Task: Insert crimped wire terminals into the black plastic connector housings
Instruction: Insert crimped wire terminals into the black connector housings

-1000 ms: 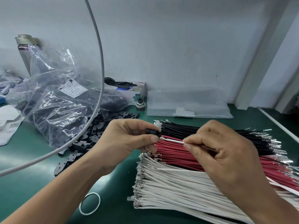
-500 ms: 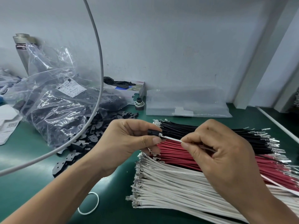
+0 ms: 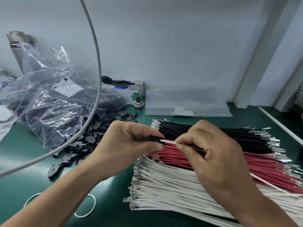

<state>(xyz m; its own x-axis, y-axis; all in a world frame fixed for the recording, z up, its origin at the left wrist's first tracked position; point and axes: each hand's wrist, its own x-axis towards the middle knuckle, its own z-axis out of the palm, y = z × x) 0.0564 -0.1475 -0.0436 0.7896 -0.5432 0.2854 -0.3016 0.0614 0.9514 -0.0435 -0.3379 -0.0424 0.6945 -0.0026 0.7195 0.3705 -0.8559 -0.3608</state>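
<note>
My left hand [image 3: 131, 145] pinches a small black connector housing [image 3: 155, 138] between thumb and fingers, above the wire bundles. A white wire [image 3: 168, 141] runs from the housing's right end into my right hand [image 3: 214, 158], which pinches it close to the housing. The wire's terminal is inside the housing and hidden. Below the hands lie three bundles of crimped wires: black wires [image 3: 213, 133] at the back, red wires [image 3: 270, 174] in the middle, white wires [image 3: 164, 190] in front.
Loose black housings [image 3: 85, 141] spill from a clear plastic bag [image 3: 49, 104] at the left on the green table [image 3: 24, 153]. A grey cable [image 3: 96, 66] arcs overhead. A white rubber band [image 3: 85, 208] lies near the front. A small box [image 3: 132, 90] and a flat clear bag [image 3: 188, 104] stand at the wall.
The white wire's metal terminal has slid left into the black housing. My right hand has moved closer to my left, leaving a shorter length of wire showing between them.
</note>
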